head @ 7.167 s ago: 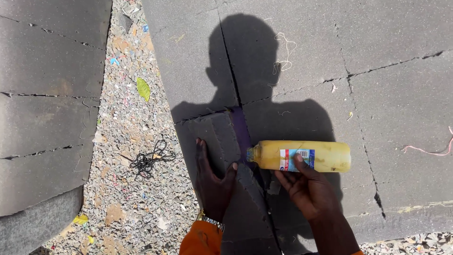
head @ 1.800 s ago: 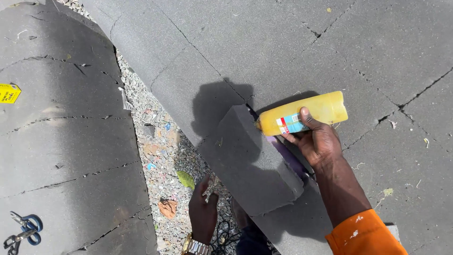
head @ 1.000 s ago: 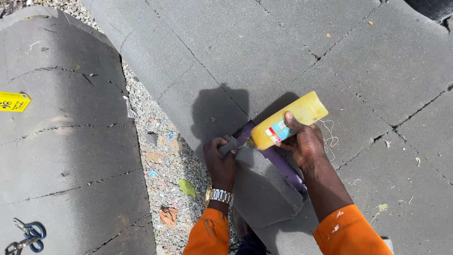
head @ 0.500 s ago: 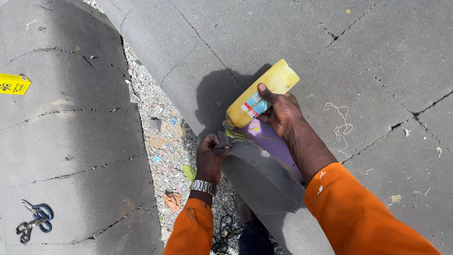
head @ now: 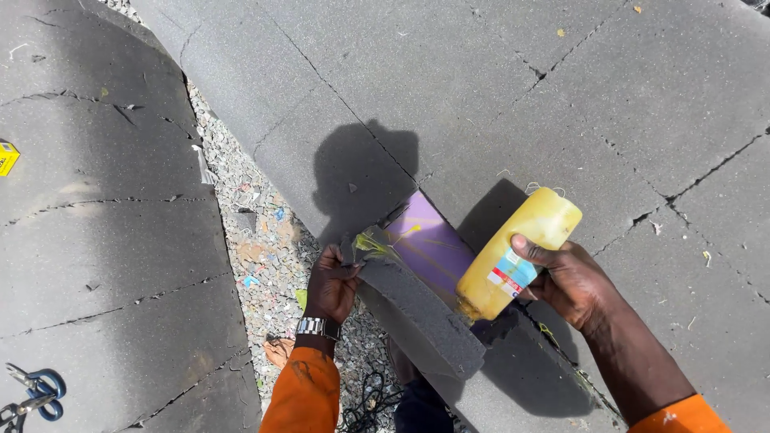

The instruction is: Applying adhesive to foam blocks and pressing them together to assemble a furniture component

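Between right hand (head: 573, 281) fingers (head: 531, 250): yellow bottle (head: 517, 255), nozzle down.

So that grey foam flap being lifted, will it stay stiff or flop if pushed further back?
The grey foam flap looks thick and bends in a smooth curve under the left hand, so probably springy rather than floppy. It likely weighs little, since fingertips alone hold it up. Cracks across the surrounding foam sheet suggest it may tear if folded hard.
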